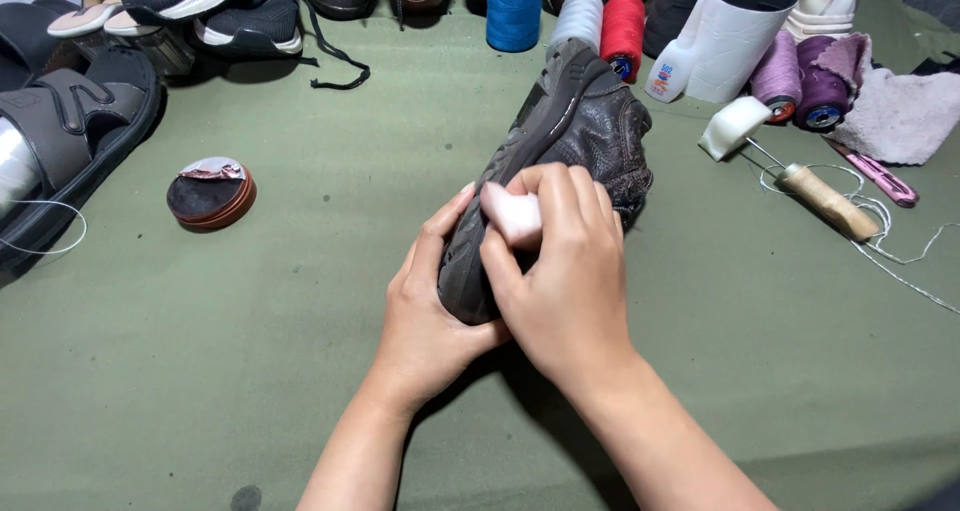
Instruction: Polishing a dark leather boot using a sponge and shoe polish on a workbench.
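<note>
A worn dark leather shoe [585,121] lies on its side on the green cloth, sole turned left. My left hand [432,321] cups its near end from below and grips it. Pressed against the shoe's sole edge is a small white block [510,214], pinched between the fingers of my right hand [565,266].
A round open tin of dark polish [210,193] sits to the left. Sandals [70,131] and shoes line the far left and back edge. Thread spools [622,31], a white bottle [672,69], a wooden-handled awl [825,199], a pink cutter [880,176] and a cloth [905,111] lie at right.
</note>
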